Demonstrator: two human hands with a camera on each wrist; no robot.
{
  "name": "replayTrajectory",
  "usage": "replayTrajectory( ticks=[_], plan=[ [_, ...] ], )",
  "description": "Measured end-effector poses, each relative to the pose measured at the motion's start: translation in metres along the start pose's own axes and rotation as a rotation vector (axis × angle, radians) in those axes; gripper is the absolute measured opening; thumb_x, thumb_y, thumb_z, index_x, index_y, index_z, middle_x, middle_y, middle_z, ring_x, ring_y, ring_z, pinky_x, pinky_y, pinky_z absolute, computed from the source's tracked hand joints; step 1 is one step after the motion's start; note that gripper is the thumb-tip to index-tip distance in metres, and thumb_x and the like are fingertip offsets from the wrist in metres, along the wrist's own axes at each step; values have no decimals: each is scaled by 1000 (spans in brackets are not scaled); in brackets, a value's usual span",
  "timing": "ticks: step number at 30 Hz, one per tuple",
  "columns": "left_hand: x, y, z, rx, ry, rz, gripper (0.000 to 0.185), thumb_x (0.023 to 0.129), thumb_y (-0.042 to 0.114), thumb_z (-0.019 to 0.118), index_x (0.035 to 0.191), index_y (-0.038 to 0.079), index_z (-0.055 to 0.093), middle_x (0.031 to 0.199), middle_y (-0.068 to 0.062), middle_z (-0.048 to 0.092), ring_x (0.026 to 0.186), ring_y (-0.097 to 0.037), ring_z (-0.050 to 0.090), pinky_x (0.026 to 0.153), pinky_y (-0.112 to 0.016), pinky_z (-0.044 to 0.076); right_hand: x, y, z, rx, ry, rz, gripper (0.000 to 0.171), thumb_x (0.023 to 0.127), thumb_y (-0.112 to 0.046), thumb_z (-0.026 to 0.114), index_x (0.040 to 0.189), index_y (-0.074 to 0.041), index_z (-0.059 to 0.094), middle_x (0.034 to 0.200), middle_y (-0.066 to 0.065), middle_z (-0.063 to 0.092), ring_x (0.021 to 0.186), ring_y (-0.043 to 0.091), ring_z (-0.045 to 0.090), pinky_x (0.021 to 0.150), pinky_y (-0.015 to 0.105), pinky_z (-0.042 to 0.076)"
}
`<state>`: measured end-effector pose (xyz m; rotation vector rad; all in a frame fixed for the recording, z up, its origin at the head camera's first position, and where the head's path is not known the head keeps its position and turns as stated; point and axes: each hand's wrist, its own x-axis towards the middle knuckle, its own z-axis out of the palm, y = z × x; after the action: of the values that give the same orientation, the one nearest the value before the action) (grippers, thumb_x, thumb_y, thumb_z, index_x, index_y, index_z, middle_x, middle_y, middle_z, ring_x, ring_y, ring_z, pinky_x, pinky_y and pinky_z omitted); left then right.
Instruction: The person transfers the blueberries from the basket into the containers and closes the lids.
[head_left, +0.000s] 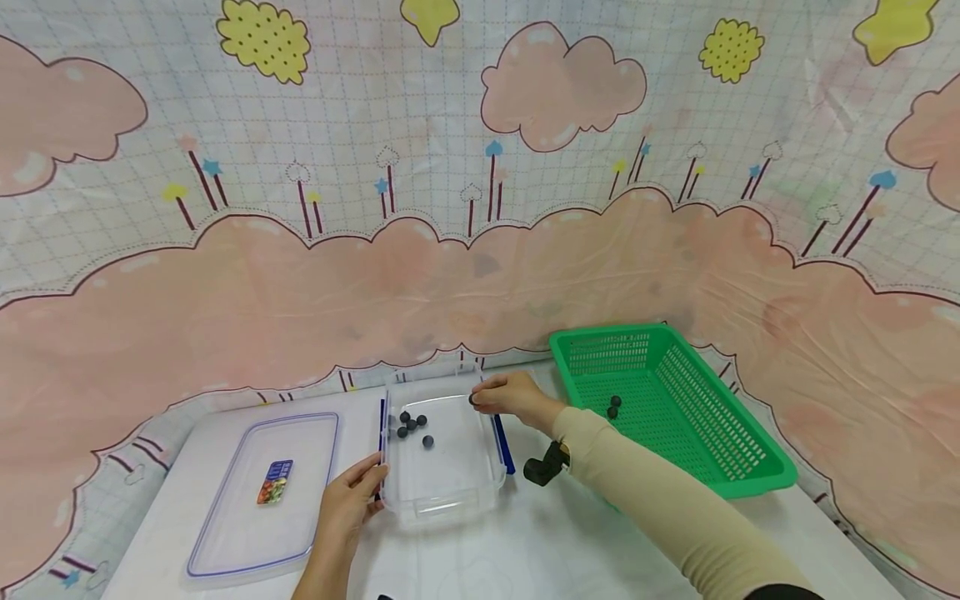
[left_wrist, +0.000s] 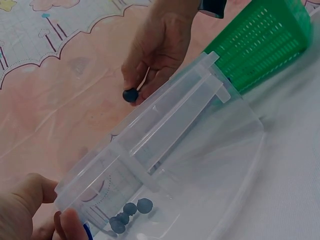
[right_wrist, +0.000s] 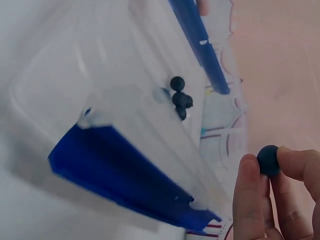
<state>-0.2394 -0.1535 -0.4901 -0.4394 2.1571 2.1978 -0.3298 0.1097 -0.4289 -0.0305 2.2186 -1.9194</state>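
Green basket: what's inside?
Two dark balls can be seen in the green basket. The beige sleeve covers part of its near left side; anything behind it is hidden.

The left forearm [head_left: 326, 575], bare, slants up from the lower edge of the head view; the left hand [head_left: 351, 497] leans toward the right, its digits bent in a grip; the right arm [head_left: 697, 533], in a beige sleeve [head_left: 626, 475], slants up and leftward from the lower right; the right hand [head_left: 521, 397] sits farther forward, pointing left, palm side down, its digits [right_wrist: 247, 200] pinched near their tips.
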Motion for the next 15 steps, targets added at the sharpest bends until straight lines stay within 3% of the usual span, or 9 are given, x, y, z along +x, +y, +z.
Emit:
replayTrajectory(
  ticks=[15],
  plan=[
    [2,-1,-1,-8,-7,-14,51,93,18,68,138,-2,53,83,9,56,80,-9,49,59,-18,52,11,-6,30,68,-45,-7,25,88,5,67,111,14,66,103,22,71,86,20,71,84,33,59]
  ],
)
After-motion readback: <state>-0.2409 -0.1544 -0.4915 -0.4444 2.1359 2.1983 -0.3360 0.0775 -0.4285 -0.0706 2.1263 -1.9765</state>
